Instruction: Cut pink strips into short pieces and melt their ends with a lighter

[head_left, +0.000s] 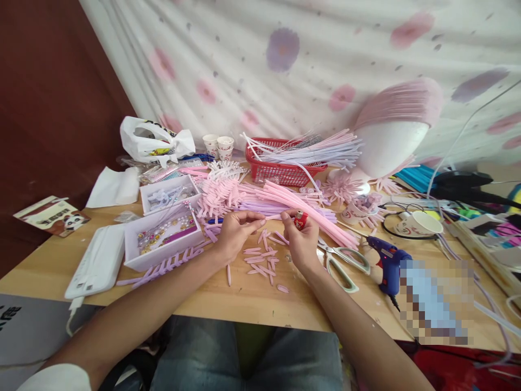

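Note:
Between my two hands a short pink pipe cleaner (273,217) is stretched, pinched at either end. My left hand (241,232) has its thumb and forefinger closed on one end. My right hand (302,239) grips the other end, and a small red printed item (300,219) shows at its fingers; whether it is held or worn I cannot tell. Under my hands lie several short pink folded pieces (262,260) on the wooden table (252,307). Behind them rests a bundle of long pink pipe cleaners (313,214), with purple ones (260,206) alongside.
Green-handled scissors (345,260) and a blue glue gun (388,263) lie to the right. White boxes of beads and trinkets (163,260) and a power bank (97,260) are at left. Behind stand a red basket (280,174) of stems and a white head form (391,144).

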The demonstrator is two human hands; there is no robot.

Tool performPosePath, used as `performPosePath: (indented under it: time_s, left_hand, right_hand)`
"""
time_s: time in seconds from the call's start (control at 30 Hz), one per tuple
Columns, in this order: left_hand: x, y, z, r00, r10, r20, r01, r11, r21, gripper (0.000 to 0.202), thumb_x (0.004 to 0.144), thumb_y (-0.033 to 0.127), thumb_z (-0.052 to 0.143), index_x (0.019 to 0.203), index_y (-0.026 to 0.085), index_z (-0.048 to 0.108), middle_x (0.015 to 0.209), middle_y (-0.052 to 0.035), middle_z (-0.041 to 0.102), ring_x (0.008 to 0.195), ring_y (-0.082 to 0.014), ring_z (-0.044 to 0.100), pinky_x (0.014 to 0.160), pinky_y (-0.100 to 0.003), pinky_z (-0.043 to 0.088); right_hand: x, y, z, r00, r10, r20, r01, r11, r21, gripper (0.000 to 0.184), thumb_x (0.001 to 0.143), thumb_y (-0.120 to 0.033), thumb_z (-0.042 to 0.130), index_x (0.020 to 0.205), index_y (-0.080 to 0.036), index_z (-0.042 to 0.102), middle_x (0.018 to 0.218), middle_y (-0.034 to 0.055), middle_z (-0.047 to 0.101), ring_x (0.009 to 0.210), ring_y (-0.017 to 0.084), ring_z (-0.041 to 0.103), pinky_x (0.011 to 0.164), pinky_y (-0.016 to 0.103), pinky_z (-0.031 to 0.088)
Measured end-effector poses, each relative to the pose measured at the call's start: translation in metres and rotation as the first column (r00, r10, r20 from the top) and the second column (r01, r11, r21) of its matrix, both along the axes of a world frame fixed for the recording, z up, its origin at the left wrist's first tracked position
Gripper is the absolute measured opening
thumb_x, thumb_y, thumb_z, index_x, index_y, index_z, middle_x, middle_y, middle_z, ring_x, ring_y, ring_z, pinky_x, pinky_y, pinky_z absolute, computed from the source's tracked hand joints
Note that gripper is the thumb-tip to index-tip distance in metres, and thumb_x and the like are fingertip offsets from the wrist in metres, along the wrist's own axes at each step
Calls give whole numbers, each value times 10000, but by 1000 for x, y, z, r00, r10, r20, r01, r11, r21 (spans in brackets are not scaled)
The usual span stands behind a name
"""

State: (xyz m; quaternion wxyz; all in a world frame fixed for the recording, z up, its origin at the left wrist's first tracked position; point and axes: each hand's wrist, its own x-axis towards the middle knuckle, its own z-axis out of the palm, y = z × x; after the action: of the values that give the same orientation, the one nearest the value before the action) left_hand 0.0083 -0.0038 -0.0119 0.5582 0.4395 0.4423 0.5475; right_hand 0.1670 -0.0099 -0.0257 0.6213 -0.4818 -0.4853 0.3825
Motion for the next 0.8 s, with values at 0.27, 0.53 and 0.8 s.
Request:
performPosePath:
  time_s: [0.27,0.53,0.8]
  left_hand:
    - [-2,1,1,1000,-12,7,12,999,-43,235,556,349,891,702,196,791,733,-46,737,693,-149,610,633,-261,463]
    - [-3,1,1,998,-31,57,35,996,-82,231,544,322,899,701,192,789,711,-23,716,672,-113,576,617,-225,438]
    - [-3,3,-1,992,-79,103,92,988,-124,252,517,308,918,692,184,786,671,-8,689,631,-85,551,579,-193,418]
  right_hand:
    - [2,2,-2,999,-46,-24,46,999,-8,353,847,-533,693,885,-182,673,556,-68,375,486,94,288,466,256,243]
    - [2,4,0,997,-68,-39,67,998,-17,388,836,-557,701,765,-195,585,554,-76,364,478,85,286,452,243,251]
    - [2,3,-6,998,13,69,-13,1000,-5,365,867,-511,694,747,-198,552,540,-74,383,486,89,308,475,247,282]
